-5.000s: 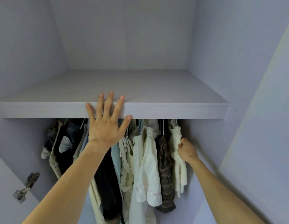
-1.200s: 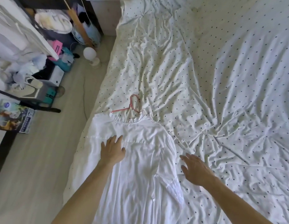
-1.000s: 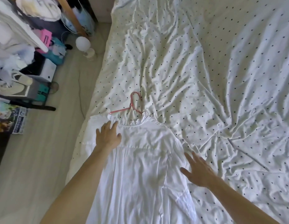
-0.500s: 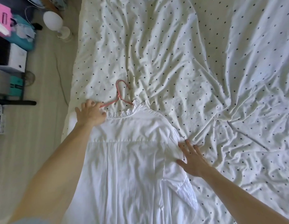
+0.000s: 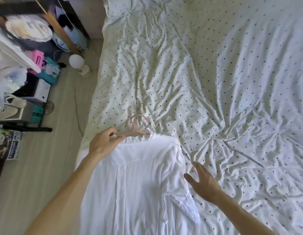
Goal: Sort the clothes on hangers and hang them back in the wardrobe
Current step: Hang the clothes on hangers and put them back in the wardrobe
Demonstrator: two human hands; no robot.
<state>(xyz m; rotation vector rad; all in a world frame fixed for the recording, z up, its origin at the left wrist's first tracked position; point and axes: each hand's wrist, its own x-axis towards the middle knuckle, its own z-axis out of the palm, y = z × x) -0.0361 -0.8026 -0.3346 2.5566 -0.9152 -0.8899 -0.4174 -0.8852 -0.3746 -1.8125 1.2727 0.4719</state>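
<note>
A white shirt [image 5: 144, 184] with a ruffled collar lies flat on the bed, near its left edge. A pink wire hanger [image 5: 138, 127] sticks out of the collar, its hook lying on the sheet. My left hand [image 5: 103, 143] pinches the hanger's left arm and the collar edge at the shirt's left shoulder. My right hand [image 5: 201, 182] hovers with fingers spread just beside the shirt's right sleeve, holding nothing. The wardrobe is out of view.
The bed wears a wrinkled white sheet with dark dots [image 5: 215, 82]. Left of it runs a pale wood floor [image 5: 37, 175] with a round white lamp [image 5: 78, 63], a cable, boxes, bags and a magazine [image 5: 10, 146] beside cluttered shelving.
My left hand went from lying on the shirt's shoulder to pinching the pink hanger at the collar. My right hand lifted slightly beside the sleeve. Five seconds ago I faced the wardrobe.
</note>
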